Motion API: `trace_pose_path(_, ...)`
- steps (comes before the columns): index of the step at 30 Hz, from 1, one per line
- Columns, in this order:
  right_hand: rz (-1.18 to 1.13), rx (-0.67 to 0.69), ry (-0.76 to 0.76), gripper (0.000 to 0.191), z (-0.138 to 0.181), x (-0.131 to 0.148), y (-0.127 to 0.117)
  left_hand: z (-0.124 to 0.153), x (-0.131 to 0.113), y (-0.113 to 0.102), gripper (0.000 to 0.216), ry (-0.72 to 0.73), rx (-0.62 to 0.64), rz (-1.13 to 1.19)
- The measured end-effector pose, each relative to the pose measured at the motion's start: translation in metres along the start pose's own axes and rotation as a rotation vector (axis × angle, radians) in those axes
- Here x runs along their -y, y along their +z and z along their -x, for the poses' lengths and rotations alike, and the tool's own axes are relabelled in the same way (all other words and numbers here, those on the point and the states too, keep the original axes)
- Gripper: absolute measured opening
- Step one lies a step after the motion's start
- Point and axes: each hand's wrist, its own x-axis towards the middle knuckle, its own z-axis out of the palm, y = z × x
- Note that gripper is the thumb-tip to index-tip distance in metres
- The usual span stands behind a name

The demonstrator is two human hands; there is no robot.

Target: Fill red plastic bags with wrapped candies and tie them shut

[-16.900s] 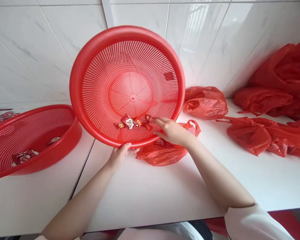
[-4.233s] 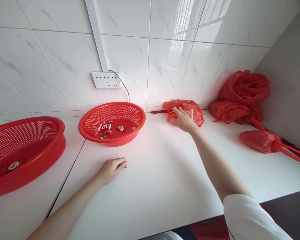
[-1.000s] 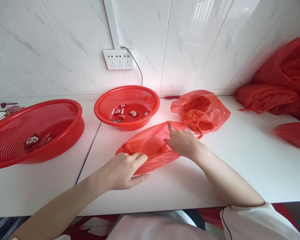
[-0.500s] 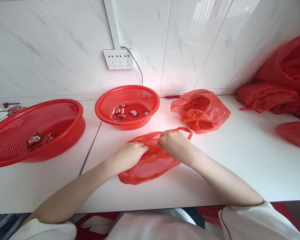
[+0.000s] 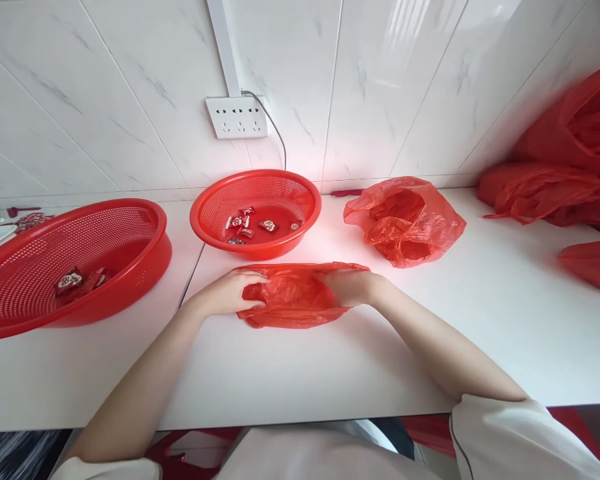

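Note:
A thin red plastic bag (image 5: 300, 319) lies on the white table in front of me, its mouth spread wide between my hands. At its left end, my left hand (image 5: 235, 292) has thumb and fingers parted, reaching into the mouth and touching the plastic. My right hand (image 5: 347, 287) is inside the bag's right side up to about the wrist, and the red film covers its fingers. Behind the bag stands a round red plastic basket (image 5: 310, 223) with several small wrapped sweets (image 5: 269, 225) at its bottom.
A larger red basket (image 5: 153, 260) at left holds a few wrapped packets (image 5: 70, 279). Another crumpled red bag (image 5: 443, 230) sits behind right, with more red bags (image 5: 545, 187) along the far right. A socket panel (image 5: 237, 117) is on the tiled wall; the table's (image 5: 300, 393) front edge is near my body.
My hands have moved apart, the left one leftward with its fingers now spread, the right one into the bag. The bag's mouth has opened wider, and its near side has drawn back from me.

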Motion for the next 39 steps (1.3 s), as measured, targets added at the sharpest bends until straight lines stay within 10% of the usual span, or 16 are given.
trace_pose_path(7,-0.173,-0.136,-0.544,0.058,-0.002,0.019,-0.008,-0.007,-0.028,0.028,0.035,0.063,-0.049,-0.241)
trace_pose_path(14,-0.221,0.211,-0.105,0.111,-0.026,-0.032,0.023,-0.006,-0.012,0.031,0.034,-0.009,-0.129,0.035)
trace_pose_path(18,-0.207,0.198,-0.099,0.11,-0.026,-0.033,0.022,-0.017,0.0,0.029,0.055,-0.365,-0.37,0.696)
trace_pose_path(22,-0.188,0.154,-0.105,0.09,-0.012,-0.021,0.007,-0.025,-0.002,0.01,0.063,-0.61,-0.349,1.252)
trace_pose_path(32,-0.49,-0.203,-0.42,0.037,-0.001,0.016,-0.068,-0.025,-0.004,0.026,0.024,-0.4,-0.445,1.628)
trace_pose_path(39,-0.268,-0.443,-0.266,0.033,-0.029,0.013,-0.043,-0.022,-0.012,0.042,0.015,-0.289,-0.47,1.525)
